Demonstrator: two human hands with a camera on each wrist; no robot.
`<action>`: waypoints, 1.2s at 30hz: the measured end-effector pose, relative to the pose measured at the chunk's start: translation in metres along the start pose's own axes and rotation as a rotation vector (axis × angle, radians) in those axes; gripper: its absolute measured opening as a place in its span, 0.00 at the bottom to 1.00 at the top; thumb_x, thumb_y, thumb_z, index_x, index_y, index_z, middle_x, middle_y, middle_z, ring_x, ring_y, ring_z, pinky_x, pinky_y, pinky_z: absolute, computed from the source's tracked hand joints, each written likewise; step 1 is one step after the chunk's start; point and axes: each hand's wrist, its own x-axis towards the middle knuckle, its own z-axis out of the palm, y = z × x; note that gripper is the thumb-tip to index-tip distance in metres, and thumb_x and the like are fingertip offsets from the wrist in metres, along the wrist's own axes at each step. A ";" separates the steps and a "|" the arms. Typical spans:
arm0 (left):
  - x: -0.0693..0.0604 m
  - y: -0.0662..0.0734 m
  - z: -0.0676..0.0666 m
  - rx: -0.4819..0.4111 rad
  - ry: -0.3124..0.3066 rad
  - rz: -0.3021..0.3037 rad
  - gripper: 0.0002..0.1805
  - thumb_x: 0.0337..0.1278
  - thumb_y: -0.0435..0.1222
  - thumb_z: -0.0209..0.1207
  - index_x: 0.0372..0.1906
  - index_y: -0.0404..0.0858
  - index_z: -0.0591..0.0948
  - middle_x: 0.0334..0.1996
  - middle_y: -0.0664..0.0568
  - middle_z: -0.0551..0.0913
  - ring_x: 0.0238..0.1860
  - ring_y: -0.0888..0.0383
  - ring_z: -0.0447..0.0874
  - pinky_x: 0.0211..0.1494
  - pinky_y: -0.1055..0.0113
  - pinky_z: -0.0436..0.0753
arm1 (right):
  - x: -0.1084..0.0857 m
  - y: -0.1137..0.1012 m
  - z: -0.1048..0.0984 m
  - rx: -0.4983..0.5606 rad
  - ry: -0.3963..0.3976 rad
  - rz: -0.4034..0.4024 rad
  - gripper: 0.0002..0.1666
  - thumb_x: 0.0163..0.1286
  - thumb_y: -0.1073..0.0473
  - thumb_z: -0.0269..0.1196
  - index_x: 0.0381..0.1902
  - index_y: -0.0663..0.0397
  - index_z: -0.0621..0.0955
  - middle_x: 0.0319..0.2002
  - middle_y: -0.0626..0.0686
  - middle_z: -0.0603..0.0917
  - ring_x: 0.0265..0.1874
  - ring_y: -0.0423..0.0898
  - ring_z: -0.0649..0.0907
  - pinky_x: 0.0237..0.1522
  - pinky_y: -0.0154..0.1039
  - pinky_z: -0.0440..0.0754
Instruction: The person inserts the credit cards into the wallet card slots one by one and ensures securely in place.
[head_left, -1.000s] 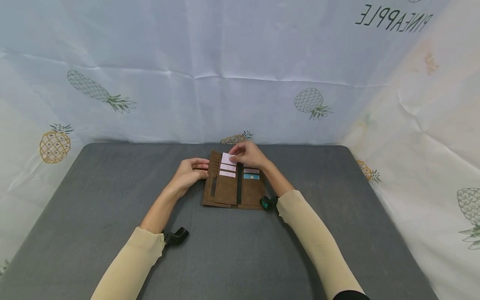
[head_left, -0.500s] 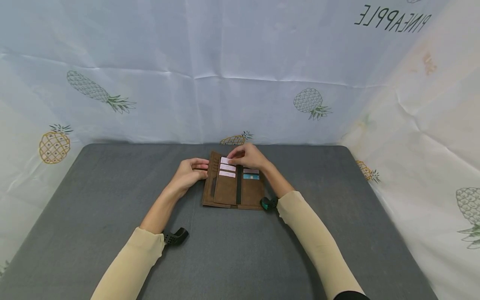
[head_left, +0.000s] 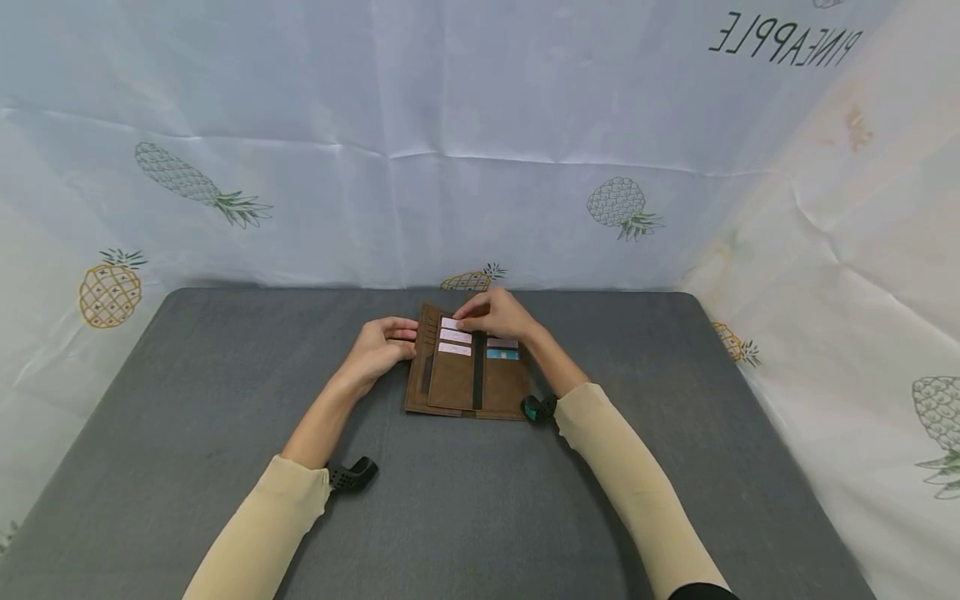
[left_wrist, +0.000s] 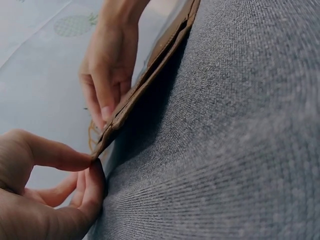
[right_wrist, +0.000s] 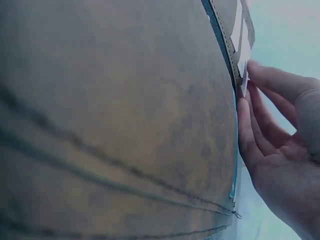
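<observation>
A brown leather wallet [head_left: 453,383] lies spread open near the far side of the grey table. At its left edge, my left hand [head_left: 378,348] pinches the cover between thumb and fingers; the left wrist view shows this edge of the wallet [left_wrist: 145,77] slightly raised. My right hand [head_left: 498,313] reaches over the top and pinches the upper pinkish-white card [head_left: 450,322], mostly inside its slot. Two similar cards sit in the slots below. Right of the dark central strip are another pale card [head_left: 502,342] and a blue card [head_left: 503,354].
The grey tabletop [head_left: 450,500] extends around the wallet. A white curtain [head_left: 337,208] printed with pineapples hangs behind and along the sides. Black bands [head_left: 352,473] are worn on both wrists.
My right hand has moved slightly down with the upper card, which slid deeper into its slot over the first half second. The left hand keeps its place on the wallet's edge.
</observation>
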 end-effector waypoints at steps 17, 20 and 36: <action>-0.002 -0.002 -0.004 0.084 -0.065 0.008 0.32 0.68 0.24 0.60 0.76 0.27 0.71 0.65 0.29 0.78 0.61 0.37 0.86 0.61 0.57 0.89 | -0.030 0.003 -0.023 0.056 0.149 0.004 0.17 0.78 0.62 0.69 0.60 0.64 0.88 0.57 0.64 0.91 0.53 0.58 0.91 0.57 0.50 0.92; -0.002 -0.001 -0.004 0.109 -0.078 0.013 0.32 0.67 0.25 0.61 0.76 0.27 0.71 0.64 0.29 0.79 0.60 0.37 0.86 0.60 0.56 0.89 | -0.042 0.006 -0.033 0.061 0.193 0.004 0.18 0.78 0.62 0.69 0.60 0.66 0.88 0.58 0.64 0.90 0.54 0.59 0.91 0.56 0.49 0.92; -0.007 0.005 -0.005 0.222 -0.147 0.036 0.34 0.67 0.24 0.61 0.77 0.24 0.67 0.56 0.31 0.79 0.47 0.47 0.87 0.50 0.61 0.88 | -0.109 0.017 -0.062 0.041 0.350 0.023 0.17 0.78 0.61 0.69 0.56 0.70 0.88 0.50 0.66 0.92 0.47 0.56 0.92 0.48 0.29 0.89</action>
